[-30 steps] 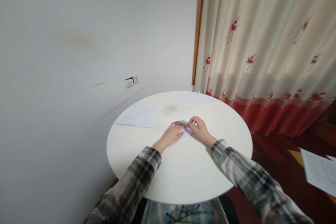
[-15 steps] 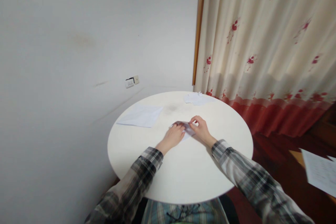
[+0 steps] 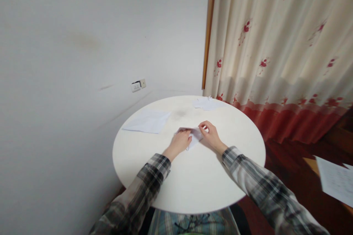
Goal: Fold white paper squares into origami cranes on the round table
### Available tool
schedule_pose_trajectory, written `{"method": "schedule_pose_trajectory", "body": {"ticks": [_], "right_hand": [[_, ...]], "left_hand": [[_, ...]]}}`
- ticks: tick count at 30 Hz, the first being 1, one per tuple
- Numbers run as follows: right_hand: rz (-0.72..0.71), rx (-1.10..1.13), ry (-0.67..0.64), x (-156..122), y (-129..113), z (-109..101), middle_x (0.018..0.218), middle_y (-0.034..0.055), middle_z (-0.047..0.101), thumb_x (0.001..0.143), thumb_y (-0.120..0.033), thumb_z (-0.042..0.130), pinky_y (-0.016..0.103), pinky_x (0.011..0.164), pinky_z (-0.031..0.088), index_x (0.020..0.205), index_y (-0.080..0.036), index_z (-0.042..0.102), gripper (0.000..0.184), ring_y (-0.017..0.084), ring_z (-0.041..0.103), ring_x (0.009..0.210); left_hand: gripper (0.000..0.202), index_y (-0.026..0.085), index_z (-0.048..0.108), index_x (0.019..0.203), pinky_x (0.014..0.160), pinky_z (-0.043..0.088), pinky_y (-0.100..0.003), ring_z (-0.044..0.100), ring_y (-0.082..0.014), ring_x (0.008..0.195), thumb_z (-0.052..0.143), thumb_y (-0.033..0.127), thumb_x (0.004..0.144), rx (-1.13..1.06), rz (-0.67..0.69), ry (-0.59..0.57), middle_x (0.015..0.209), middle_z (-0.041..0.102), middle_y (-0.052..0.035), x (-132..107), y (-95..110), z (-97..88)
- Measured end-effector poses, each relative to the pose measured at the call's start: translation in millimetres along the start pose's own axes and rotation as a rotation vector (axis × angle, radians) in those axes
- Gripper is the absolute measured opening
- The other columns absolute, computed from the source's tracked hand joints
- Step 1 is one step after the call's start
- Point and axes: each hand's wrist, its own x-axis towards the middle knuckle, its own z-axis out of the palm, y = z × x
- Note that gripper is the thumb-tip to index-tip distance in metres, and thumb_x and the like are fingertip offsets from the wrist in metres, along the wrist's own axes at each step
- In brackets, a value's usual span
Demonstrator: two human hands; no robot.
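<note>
A small folded sheet of white paper (image 3: 195,137) lies in front of me on the round white table (image 3: 198,180). Over its left part rests my left hand (image 3: 181,140), fingers curled at the fold and thumb on the near layer; the fingertips are partly hidden by the paper. My right hand (image 3: 209,131) pinches the paper's upper right corner between thumb and fingers. The flap along the far edge stands slightly raised between the two hands.
Towards the table's left edge lies a larger white sheet (image 3: 149,120). More white paper (image 3: 208,103), with a crumpled bit on it, is at the far edge. A wall with a socket (image 3: 135,87) borders the left; a flowered curtain (image 3: 275,44) hangs behind. Printed sheets (image 3: 336,180) sit low at right.
My left hand has shifted slightly left and nearer. The paper's near flap shows more between my hands, and its far edge is a little higher. My right hand keeps its pinch.
</note>
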Motion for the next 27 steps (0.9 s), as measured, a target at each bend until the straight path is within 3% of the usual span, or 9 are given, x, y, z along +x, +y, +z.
{"method": "schedule_pose_trajectory", "body": {"ticks": [6, 11, 19, 27], "right_hand": [[-0.009, 0.005, 0.005, -1, 8, 2, 0.078, 0.0039, 0.059, 0.074, -0.013, 0.044, 0.027, 0.069, 0.042, 0.076, -0.018, 0.057, 0.014, 0.015, 0.052, 0.076], [-0.074, 0.085, -0.028, -1, 7, 1, 0.083, 0.0044, 0.057, 0.064, -0.002, 0.038, 0.030, 0.076, 0.043, 0.076, -0.018, 0.059, 0.029, 0.016, 0.053, 0.084], [-0.098, 0.007, -0.258, -3, 11, 5, 0.115, 0.0038, 0.052, 0.062, 0.005, 0.037, 0.038, 0.096, 0.037, 0.084, -0.023, 0.068, 0.047, 0.017, 0.048, 0.107], [-0.081, -0.078, -0.186, -5, 23, 8, 0.110, 0.0063, 0.054, 0.073, 0.000, 0.044, 0.037, 0.092, 0.040, 0.084, -0.022, 0.067, 0.034, 0.017, 0.050, 0.103]], "left_hand": [[0.033, 0.016, 0.045, 0.116, 0.079, 0.044, -0.029, 0.059, -0.0206, 0.094, 0.042, 0.023, 0.084, -0.044, -0.113, -0.041, 0.105, 0.063, -0.0105, 0, -1, -5.3], [0.031, 0.016, 0.045, 0.115, 0.079, 0.044, -0.029, 0.059, -0.0207, 0.094, 0.041, 0.023, 0.085, -0.053, -0.111, -0.044, 0.106, 0.062, -0.0098, 0, -3, -4.3], [0.035, 0.016, 0.044, 0.119, 0.088, 0.041, -0.031, 0.056, -0.0206, 0.103, 0.043, 0.022, 0.084, -0.098, -0.109, -0.019, 0.110, 0.061, -0.0101, 1, -8, 1.4], [0.038, 0.014, 0.045, 0.122, 0.095, 0.038, -0.033, 0.054, -0.0211, 0.108, 0.040, 0.017, 0.085, -0.099, -0.036, 0.016, 0.119, 0.057, -0.0119, 1, -13, 3.3]]}}
